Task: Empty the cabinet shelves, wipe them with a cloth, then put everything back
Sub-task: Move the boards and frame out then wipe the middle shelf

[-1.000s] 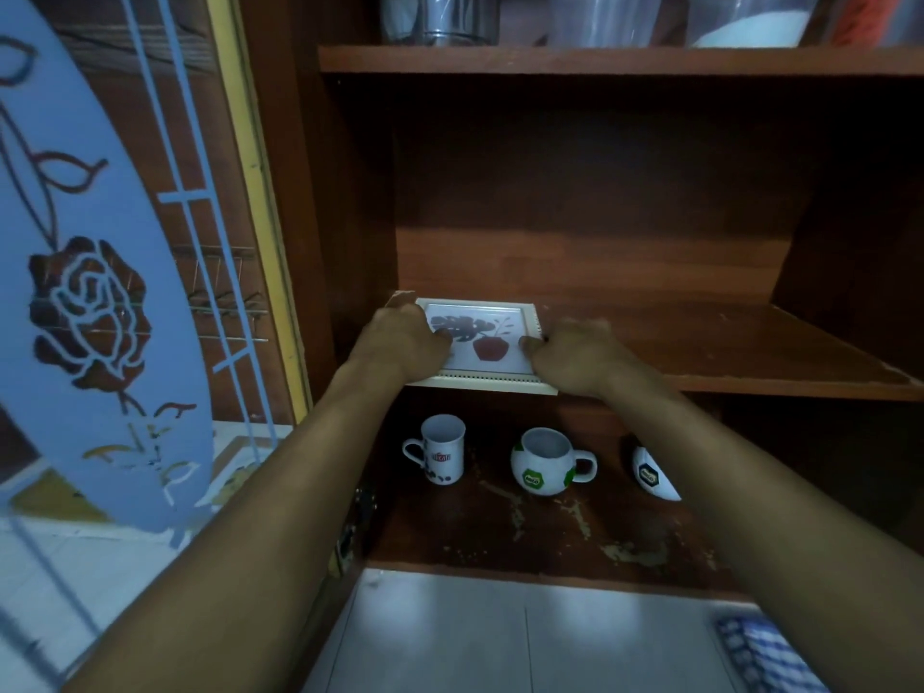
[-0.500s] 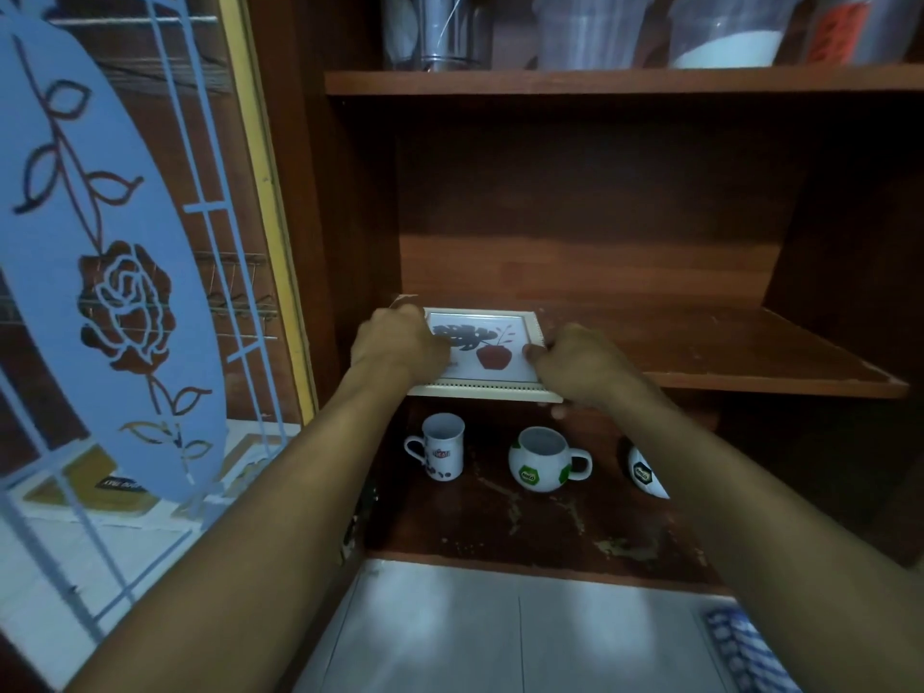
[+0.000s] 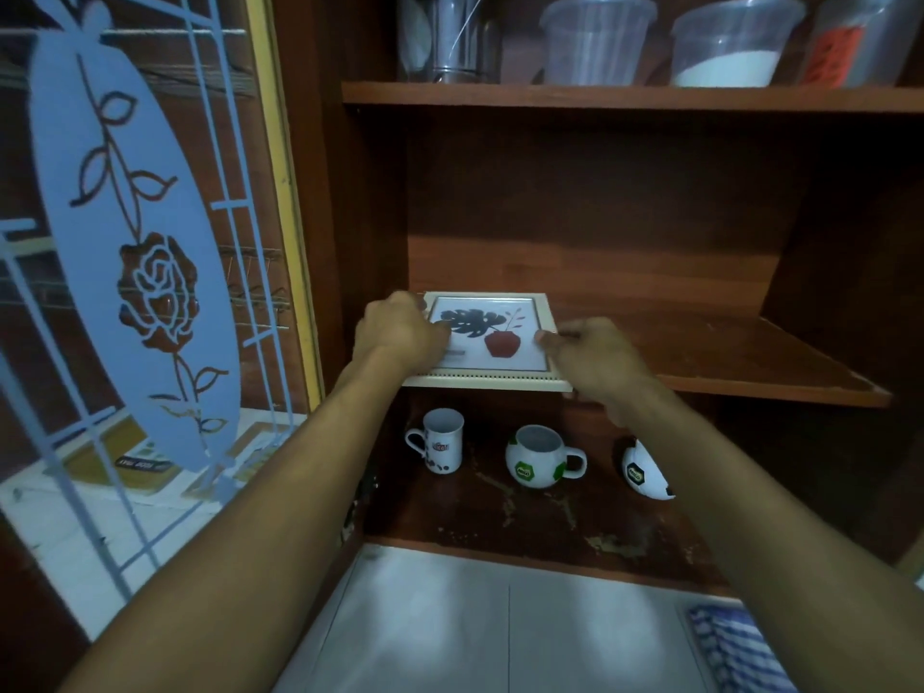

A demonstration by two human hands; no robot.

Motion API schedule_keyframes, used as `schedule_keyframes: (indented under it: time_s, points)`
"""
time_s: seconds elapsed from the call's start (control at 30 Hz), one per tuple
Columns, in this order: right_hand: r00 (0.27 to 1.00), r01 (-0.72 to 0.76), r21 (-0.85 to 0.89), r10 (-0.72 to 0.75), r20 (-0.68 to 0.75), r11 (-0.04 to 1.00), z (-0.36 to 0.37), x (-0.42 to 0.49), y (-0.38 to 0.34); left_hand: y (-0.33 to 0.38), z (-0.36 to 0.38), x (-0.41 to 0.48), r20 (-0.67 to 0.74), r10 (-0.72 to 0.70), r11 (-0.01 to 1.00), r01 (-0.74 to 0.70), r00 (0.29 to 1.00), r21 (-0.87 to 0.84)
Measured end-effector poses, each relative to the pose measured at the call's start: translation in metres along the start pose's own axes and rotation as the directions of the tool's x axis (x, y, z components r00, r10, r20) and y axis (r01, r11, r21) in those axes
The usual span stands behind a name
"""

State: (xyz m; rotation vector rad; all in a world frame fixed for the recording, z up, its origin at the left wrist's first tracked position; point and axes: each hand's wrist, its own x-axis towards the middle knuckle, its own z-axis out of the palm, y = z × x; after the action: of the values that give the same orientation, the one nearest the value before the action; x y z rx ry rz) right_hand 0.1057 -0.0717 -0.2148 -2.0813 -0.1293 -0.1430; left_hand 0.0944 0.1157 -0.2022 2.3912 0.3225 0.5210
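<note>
Framed picture point(image 3: 487, 337) lies flat and face up at the left end of the middle shelf point(image 3: 725, 357), its near edge jutting past the shelf's front lip, squarely between the hands. The left hand point(image 3: 400, 332) curls over its left edge; the right hand point(image 3: 595, 360) pinches the right edge by the near corner, thumb on top. Neither hand looks nearer, so both would likely move it

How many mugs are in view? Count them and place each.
3, all on the bottom shelf: a tall white mug at left, a green-patched round mug in the middle, a black-patched round mug at right, partly behind the right forearm, which may hide more.
</note>
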Motion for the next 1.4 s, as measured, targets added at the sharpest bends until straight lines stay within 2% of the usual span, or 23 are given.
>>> schedule_keyframes:
  time_s: [0.23,0.37,0.53,0.77,0.93,1.13,1.4]
  points:
    - [0.999,-0.04,0.241,0.045,-0.014,0.97,-0.015,-0.029,-0.002,0.0,-0.018,-0.027,-0.013,-0.059,0.929,0.05,0.998,-0.366]
    - [0.998,-0.035,0.323,0.05,-0.039,0.946,-0.015,-0.056,-0.004,-0.007,-0.024,-0.048,0.063,-0.124,0.828,0.138,0.99,-0.544]
    - [0.995,-0.021,0.39,0.057,-0.081,0.921,-0.01,-0.1,-0.008,-0.017,-0.037,-0.078,0.152,-0.07,0.734,0.154,0.986,-0.661]
    - [0.99,-0.019,0.409,0.073,-0.117,0.912,-0.005,-0.163,-0.004,-0.033,-0.054,-0.135,0.334,0.047,0.706,0.205,0.941,-0.677]
    - [0.99,-0.04,0.382,0.088,-0.11,0.923,-0.001,-0.207,0.006,-0.044,-0.056,-0.179,0.331,0.016,0.706,0.224,0.944,-0.672]
    - [0.985,-0.079,0.389,0.132,-0.11,0.918,-0.005,-0.262,0.02,-0.057,-0.059,-0.241,0.269,0.047,0.706,0.159,0.962,-0.69]
    - [0.979,-0.119,0.364,0.17,-0.111,0.924,0.005,-0.357,0.031,-0.077,-0.08,-0.337,0.327,0.032,0.706,0.21,0.945,-0.676]
